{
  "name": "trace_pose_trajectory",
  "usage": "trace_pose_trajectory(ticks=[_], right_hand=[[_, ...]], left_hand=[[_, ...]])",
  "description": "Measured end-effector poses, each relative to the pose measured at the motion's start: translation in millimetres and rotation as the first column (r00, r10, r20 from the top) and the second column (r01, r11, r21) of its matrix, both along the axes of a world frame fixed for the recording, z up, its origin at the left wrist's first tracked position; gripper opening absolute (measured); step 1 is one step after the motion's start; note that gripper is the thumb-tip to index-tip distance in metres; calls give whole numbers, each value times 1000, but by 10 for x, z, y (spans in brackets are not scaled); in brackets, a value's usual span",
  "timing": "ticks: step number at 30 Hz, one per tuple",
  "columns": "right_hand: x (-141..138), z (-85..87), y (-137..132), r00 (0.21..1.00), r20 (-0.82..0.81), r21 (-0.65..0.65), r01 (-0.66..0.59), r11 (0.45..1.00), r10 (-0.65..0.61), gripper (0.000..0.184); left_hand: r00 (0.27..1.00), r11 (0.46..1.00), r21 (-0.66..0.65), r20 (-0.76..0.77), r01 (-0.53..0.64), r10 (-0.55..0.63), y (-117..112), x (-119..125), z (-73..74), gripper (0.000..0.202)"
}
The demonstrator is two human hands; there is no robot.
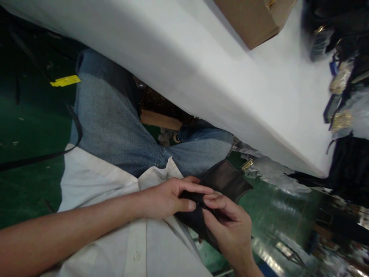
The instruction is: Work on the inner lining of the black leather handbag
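Presently | I am viewing the dark piece (226, 181) at the lap (198, 154) | left hand (173, 198) and right hand (230, 223) are both pinching it | I am judging it light, floppy, mildly slick, and favouring a fingertip hold along its edge

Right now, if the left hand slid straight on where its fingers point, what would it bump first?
Probably the right hand: it's just ahead of the left hand at the dark piece, though depth is unclear.
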State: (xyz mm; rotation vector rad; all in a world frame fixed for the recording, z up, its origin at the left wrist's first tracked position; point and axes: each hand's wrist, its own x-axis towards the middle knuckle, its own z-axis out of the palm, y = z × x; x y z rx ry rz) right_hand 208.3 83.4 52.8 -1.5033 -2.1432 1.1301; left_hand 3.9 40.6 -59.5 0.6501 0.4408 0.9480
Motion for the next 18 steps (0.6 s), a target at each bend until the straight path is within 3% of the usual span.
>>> trace_pose_trajectory(ticks=[4,13,18], right_hand=[[-10,55,10,998,31,35,-46,998,45,15],[-6,-39,-95,997,75,19,27,999,-28,11],[-63,-14,-98,991,117,20,68,997,-70,8]], left_hand=[[998,997,-56,41,46,-44,0,29,-12,58],[976,979,-206,215,-2,47,15,103,-52,67],[980,984,-171,182,-52,83,26,76,-56,64]])
